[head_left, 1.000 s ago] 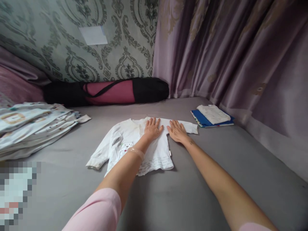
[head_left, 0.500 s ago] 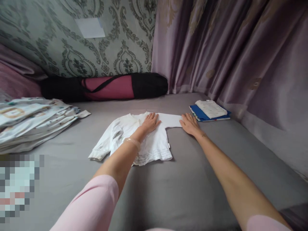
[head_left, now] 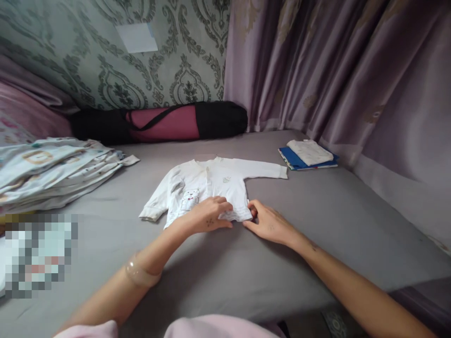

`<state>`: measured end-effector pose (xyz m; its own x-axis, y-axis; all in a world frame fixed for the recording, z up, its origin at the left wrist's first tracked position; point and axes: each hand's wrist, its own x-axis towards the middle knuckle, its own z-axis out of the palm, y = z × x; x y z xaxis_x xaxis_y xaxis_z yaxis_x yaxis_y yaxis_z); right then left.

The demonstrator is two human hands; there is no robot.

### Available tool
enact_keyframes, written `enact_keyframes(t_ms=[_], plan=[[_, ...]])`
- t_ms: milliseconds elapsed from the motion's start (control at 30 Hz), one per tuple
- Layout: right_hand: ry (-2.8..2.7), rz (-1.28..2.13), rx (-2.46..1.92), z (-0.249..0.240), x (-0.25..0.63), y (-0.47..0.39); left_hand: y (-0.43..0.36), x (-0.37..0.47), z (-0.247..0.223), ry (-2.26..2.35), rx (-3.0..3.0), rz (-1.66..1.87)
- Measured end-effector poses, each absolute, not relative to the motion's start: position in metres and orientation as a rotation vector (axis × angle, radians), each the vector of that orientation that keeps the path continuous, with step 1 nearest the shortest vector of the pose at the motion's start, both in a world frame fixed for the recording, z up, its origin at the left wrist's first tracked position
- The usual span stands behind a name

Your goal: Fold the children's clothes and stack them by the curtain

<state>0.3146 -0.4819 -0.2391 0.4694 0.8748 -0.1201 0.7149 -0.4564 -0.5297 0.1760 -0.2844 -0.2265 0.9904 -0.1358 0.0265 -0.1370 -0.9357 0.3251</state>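
A small white long-sleeved baby shirt point(head_left: 232, 190) lies spread on the grey bed sheet, both sleeves stretched out to the sides. A bear print shows on its front, and small lettering runs along the hem. My left hand point(head_left: 207, 216) is over the lower hem, fingers bent and thumb apart from them, hiding part of the hem. At the right-hand bottom corner, my right hand point(head_left: 269, 223) has its fingers and thumb closed around the hem's edge.
Piled light printed clothes point(head_left: 63, 171) lie at the left. A folded white cloth on blue fabric point(head_left: 291, 159) sits at the back right. Along the wall rests a black and maroon long bag point(head_left: 165, 124). Purple curtains point(head_left: 317, 70) hang on the right; a blurred-out patch covers the lower left.
Both hands have left the shirt's upper part and right sleeve and come down toward me to the hem. The right cuff and chest print are now uncovered. The view has shifted slightly.
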Motion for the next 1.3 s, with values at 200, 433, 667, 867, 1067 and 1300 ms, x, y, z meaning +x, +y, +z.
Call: enact_keyframes(t_ms=[200,433,667,867,1067,1300], plan=[[-1.374,0.321,-2.459,-0.244,0.301,-0.474,-0.291,0.16,-0.241,-0.141,2.856,-0.025],[-1.477,0.328,-2.352,-0.245,0.309,-0.487,-0.289,0.163,-0.236,-0.15,2.85,-0.06],[-1.325,0.299,-2.476,-0.243,0.3,-0.485,-0.285,0.162,-0.239,-0.046,2.761,0.028],[-1.382,0.256,-2.631,-0.239,0.295,-0.48,-0.291,0.161,-0.241,-0.065,2.842,-0.009],[-1.488,0.253,-2.798,-0.227,0.295,-0.487,-0.295,0.157,-0.24,-0.145,2.942,-0.035],[-1.675,0.416,-2.815,-0.198,0.306,-0.48,-0.307,0.14,-0.247,-0.263,2.906,0.05]])
